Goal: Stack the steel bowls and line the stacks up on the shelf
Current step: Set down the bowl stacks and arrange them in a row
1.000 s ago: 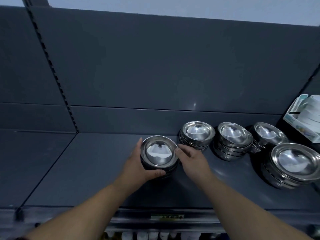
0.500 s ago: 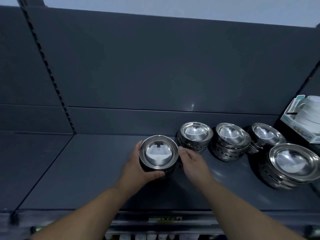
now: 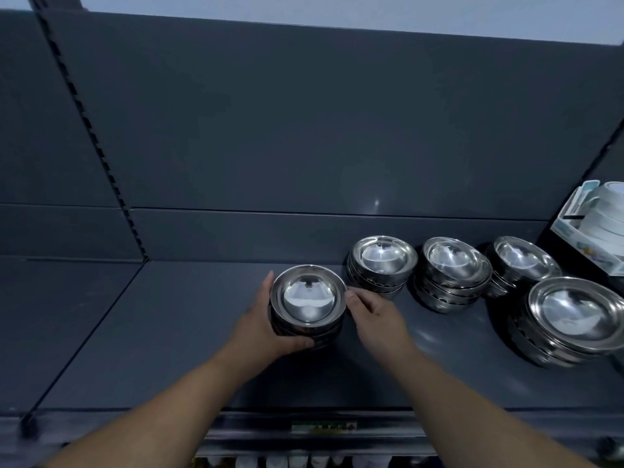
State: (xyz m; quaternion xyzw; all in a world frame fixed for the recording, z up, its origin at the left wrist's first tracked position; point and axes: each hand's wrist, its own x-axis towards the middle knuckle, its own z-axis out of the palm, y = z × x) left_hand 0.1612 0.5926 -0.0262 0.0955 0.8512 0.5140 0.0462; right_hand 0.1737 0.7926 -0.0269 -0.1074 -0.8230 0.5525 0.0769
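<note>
Five bowl stacks on grey shelf (image 3: 169, 332). Left hand (image 3: 266, 327) cupped around centre stack (image 3: 309, 307), thumb at its base, fingers behind. Right hand (image 3: 374, 315) loosely curled, fingertips at that stack's right rim; grip uncertain. Three stacks (image 3: 383, 261) (image 3: 454, 270) (image 3: 521, 263) in a row along the back wall, right of centre; larger stack (image 3: 574, 319) lower right. White dishes (image 3: 604, 224) at right edge.

- Both forearms are bare, with no sleeves in sight.
- The left hand (image 3: 266, 327) and right hand (image 3: 374, 315) wear no gloves, rings or watch.
</note>
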